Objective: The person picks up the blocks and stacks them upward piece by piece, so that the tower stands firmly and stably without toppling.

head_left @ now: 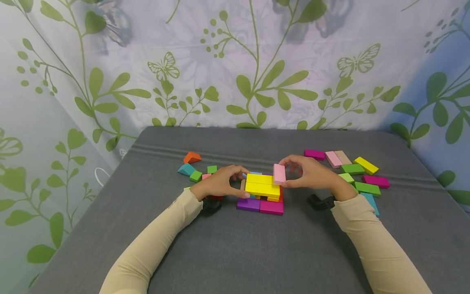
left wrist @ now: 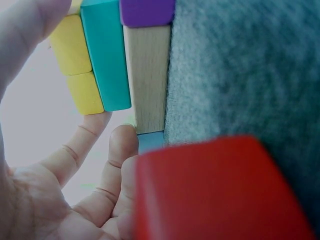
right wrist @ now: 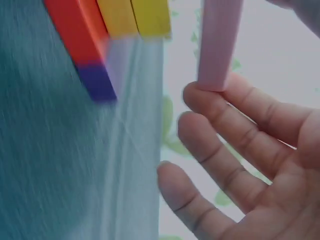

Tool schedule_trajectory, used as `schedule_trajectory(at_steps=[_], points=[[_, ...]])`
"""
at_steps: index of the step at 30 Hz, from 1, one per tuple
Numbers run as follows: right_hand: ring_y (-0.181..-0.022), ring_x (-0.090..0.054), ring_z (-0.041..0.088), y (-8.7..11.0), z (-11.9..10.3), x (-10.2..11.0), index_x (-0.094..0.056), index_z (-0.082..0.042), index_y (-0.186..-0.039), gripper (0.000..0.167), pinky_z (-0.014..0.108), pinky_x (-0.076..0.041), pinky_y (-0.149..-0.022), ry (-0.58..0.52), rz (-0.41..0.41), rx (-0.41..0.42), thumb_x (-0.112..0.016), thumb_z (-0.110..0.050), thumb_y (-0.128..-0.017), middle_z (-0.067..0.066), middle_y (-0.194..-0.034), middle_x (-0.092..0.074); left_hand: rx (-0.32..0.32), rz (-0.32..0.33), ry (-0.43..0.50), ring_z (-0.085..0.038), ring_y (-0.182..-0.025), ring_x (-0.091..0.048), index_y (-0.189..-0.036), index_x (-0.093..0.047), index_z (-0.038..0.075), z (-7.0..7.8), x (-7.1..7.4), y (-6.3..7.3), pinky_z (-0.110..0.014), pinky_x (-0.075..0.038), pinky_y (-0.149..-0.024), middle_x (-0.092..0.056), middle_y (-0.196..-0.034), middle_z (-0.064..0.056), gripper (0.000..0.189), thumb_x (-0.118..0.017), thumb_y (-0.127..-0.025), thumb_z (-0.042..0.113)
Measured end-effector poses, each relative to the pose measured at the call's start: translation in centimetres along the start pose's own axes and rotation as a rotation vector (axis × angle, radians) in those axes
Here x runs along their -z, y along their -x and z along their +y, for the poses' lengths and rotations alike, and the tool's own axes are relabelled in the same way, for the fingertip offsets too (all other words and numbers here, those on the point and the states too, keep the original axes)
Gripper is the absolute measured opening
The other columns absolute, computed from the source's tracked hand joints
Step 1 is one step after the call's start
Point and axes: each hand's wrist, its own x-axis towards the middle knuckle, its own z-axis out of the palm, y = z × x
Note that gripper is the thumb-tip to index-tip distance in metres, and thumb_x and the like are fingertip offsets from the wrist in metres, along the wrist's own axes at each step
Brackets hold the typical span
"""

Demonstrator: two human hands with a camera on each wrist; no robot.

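Observation:
My right hand (head_left: pixel 312 173) pinches a pink rectangular block (head_left: pixel 279 174) between thumb and fingertips, over the right end of a low stack of coloured blocks. In the right wrist view the pink block (right wrist: pixel 217 45) stands apart from the yellow ones. Two long yellow blocks (head_left: pixel 262 185) lie side by side on top of the stack. My left hand (head_left: pixel 222 181) holds their left ends, thumb in front and index finger behind. Below them, the left wrist view has a teal block (left wrist: pixel 107 60) and a plain wooden block (left wrist: pixel 147 80). Purple (head_left: pixel 248 204) and magenta (head_left: pixel 271 207) blocks form the front base.
Loose blocks lie right of the stack, including a yellow block (head_left: pixel 366 165), a green block (head_left: pixel 367 188) and a magenta block (head_left: pixel 314 154). To the left are an orange block (head_left: pixel 192 157) and a teal one (head_left: pixel 186 169). A red block (left wrist: pixel 215 190) sits close by the left wrist.

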Motion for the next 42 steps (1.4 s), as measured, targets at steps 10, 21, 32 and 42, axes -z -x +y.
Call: schedule_trajectory(at_steps=[10, 21, 32, 42], points=[[-0.117, -0.061, 0.036, -1.1, -2.4, -3.9, -0.067, 0.002, -0.133, 0.059, 0.061, -0.054, -0.100, 0.044, 0.026, 0.093, -0.088, -0.026, -0.086, 0.017, -0.130, -0.069, 0.001, -0.004, 0.021, -0.025, -0.110, -0.056, -0.147, -0.059, 0.008, 0.0, 0.0, -0.1, -0.039, -0.050, -0.096, -0.063, -0.126, -0.008, 0.066, -0.086, -0.092, 0.032], [-0.122, -0.062, 0.039, -1.4, -3.2, -5.1, -0.067, 0.002, -0.133, 0.055, 0.064, -0.049, -0.105, 0.029, 0.047, 0.112, -0.088, -0.025, -0.090, 0.018, -0.132, -0.070, -0.008, -0.006, 0.036, -0.026, -0.113, -0.054, -0.153, -0.056, 0.010, 0.2, -0.1, -0.2, -0.041, -0.050, -0.098, -0.060, -0.132, -0.011, 0.074, -0.086, -0.090, 0.034], [-0.129, -0.062, 0.044, -0.9, -3.0, -2.9, -0.060, 0.007, -0.143, 0.060, 0.065, -0.051, -0.106, -0.035, -0.022, 0.112, -0.084, -0.020, -0.095, 0.025, -0.143, -0.064, -0.074, 0.067, 0.067, -0.029, -0.129, -0.051, -0.156, -0.056, 0.011, 1.8, -0.6, 0.0, -0.053, -0.046, -0.110, -0.058, -0.151, -0.008, 0.076, -0.087, -0.090, 0.033], [-0.117, -0.067, 0.038, 2.1, -1.4, 1.1, -0.072, 0.001, -0.131, 0.032, 0.063, -0.053, -0.104, 0.001, 0.038, 0.056, -0.077, -0.008, -0.100, 0.017, -0.128, -0.073, -0.051, 0.089, 0.023, -0.028, -0.127, -0.053, -0.152, -0.060, 0.014, 2.2, -0.7, 0.1, -0.051, -0.046, -0.109, -0.062, -0.146, -0.006, 0.069, -0.089, -0.091, 0.030]])
